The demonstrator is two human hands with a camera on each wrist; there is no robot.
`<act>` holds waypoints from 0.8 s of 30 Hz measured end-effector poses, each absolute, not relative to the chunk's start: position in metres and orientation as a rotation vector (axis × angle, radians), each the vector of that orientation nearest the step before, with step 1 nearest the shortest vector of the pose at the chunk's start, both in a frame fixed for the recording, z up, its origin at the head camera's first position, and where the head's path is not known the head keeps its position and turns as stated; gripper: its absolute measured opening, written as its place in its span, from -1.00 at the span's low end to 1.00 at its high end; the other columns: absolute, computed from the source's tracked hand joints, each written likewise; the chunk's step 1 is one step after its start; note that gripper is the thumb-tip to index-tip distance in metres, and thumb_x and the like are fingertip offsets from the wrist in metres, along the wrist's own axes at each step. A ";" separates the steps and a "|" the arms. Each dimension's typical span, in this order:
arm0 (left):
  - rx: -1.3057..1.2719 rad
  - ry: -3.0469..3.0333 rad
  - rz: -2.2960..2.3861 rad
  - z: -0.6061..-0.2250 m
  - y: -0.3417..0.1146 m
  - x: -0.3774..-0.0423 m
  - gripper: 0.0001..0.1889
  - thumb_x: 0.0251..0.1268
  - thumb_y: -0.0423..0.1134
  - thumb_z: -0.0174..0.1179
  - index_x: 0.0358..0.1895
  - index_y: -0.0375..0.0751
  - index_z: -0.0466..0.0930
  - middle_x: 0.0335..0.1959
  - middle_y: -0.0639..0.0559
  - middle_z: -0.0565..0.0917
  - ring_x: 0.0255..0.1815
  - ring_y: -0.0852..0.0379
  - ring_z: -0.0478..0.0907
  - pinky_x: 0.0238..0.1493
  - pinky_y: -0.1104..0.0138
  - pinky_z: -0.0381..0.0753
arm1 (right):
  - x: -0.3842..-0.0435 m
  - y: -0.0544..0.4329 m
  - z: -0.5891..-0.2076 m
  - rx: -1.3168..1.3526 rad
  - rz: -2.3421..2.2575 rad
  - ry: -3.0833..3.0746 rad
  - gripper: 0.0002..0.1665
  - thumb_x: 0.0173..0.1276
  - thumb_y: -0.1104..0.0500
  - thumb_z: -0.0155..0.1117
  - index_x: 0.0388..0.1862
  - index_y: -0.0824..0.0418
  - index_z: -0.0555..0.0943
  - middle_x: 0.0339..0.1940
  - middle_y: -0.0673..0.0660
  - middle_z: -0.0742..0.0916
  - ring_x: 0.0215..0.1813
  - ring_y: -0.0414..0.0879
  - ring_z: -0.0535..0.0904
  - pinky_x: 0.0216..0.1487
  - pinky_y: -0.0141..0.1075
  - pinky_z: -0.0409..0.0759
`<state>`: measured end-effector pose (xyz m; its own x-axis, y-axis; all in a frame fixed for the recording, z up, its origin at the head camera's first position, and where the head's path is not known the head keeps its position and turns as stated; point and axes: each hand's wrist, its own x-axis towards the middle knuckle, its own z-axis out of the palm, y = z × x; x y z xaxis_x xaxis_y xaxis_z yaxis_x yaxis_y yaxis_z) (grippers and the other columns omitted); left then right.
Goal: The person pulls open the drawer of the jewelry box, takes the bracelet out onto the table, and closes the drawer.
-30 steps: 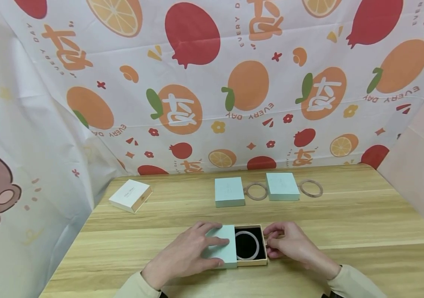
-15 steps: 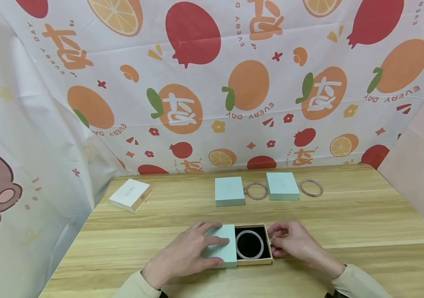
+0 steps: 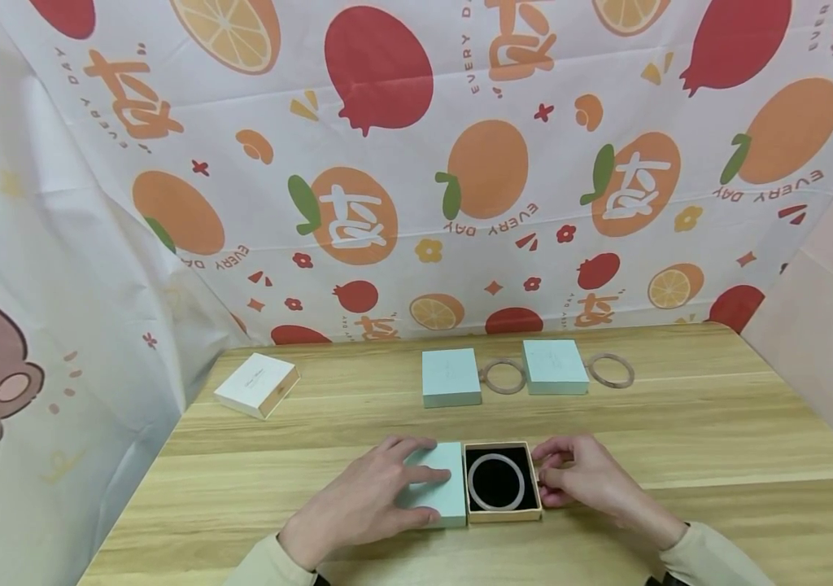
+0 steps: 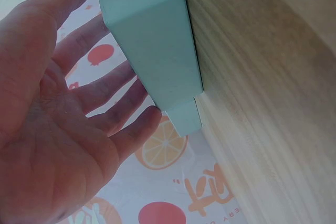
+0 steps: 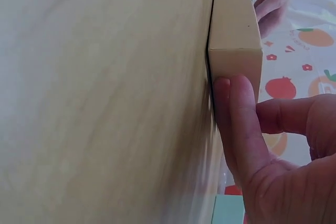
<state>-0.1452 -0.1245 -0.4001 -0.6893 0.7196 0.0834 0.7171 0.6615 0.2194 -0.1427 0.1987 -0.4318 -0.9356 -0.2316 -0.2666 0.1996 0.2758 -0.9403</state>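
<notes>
A mint-green jewelry box sleeve (image 3: 447, 498) stands on the table, my left hand (image 3: 376, 492) spread over it with fingertips and thumb on its top. Right at the sleeve's right end lies the tan-walled drawer (image 3: 506, 516), pulled out to its full length. A pale grey bangle (image 3: 472, 482) rests inside it on black padding (image 3: 497, 482). At the drawer's right end, my right hand (image 3: 581, 476) pinches it by the middle of the end wall, where a small dark tab shows. In the right wrist view, two fingertips (image 5: 239, 85) meet the drawer's plain end face (image 5: 247, 64).
Two mint-green boxes, a left one (image 3: 450, 376) and a right one (image 3: 555, 367), stand at the back of the wooden table (image 3: 329, 431). Beside each lies a bangle, one (image 3: 504, 390) between them and another (image 3: 625, 382). A white box (image 3: 255, 382) sits at the back left.
My right hand has drawn the drawer rightward, from partly inside the sleeve to its full length, and the whole bangle now shows. My left hand has stayed on the sleeve.
</notes>
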 end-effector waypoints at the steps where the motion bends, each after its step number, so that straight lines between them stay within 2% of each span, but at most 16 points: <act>1: 1.234 2.855 0.370 -0.400 -0.125 -0.145 -0.57 0.32 0.15 0.33 0.23 0.25 0.69 0.40 -0.03 0.53 0.38 -0.04 0.47 0.26 0.02 0.62 | -0.143 0.199 -0.431 -0.022 -1.697 2.202 -0.63 0.35 0.47 0.19 0.14 0.51 0.55 -0.28 0.20 0.66 -0.34 -0.08 0.73 -0.28 -0.24 0.78; 7: 1.242 2.867 0.369 -0.400 -0.125 -0.145 -0.57 0.31 0.14 0.34 0.23 0.25 0.69 0.39 -0.04 0.54 0.37 -0.05 0.48 0.27 0.02 0.62 | -0.147 0.202 -0.421 -0.063 -1.607 2.387 -0.60 0.36 0.38 0.25 0.16 0.46 0.57 -0.25 0.22 0.70 -0.33 -0.06 0.75 -0.36 -0.23 0.78; 11: 1.251 2.872 0.356 -0.401 -0.125 -0.145 -0.56 0.31 0.15 0.33 0.23 0.24 0.69 0.39 -0.04 0.55 0.37 -0.05 0.49 0.28 0.03 0.61 | -0.150 0.197 -0.413 -0.225 -1.473 2.612 -0.70 0.35 0.30 0.31 0.04 0.37 0.66 -0.33 0.13 0.72 -0.38 -0.13 0.70 -0.45 -0.32 0.71; 17: 1.269 2.877 0.356 -0.401 -0.125 -0.145 -0.56 0.31 0.15 0.33 0.23 0.24 0.69 0.39 -0.04 0.55 0.36 -0.05 0.50 0.27 0.03 0.61 | -0.154 0.185 -0.410 -0.483 -1.285 2.830 -0.85 0.27 0.31 0.35 -0.19 0.23 0.76 -0.42 -0.05 0.72 -0.38 -0.36 0.56 -0.36 -0.46 0.58; 24: 1.267 2.880 0.347 -0.400 -0.124 -0.145 -0.56 0.30 0.15 0.34 0.23 0.24 0.69 0.39 -0.04 0.55 0.36 -0.05 0.50 0.27 0.06 0.62 | -0.152 0.174 -0.414 -0.571 -1.275 2.794 -0.89 0.25 0.30 0.41 -0.24 0.24 0.75 -0.45 -0.08 0.71 -0.39 -0.40 0.52 -0.35 -0.47 0.57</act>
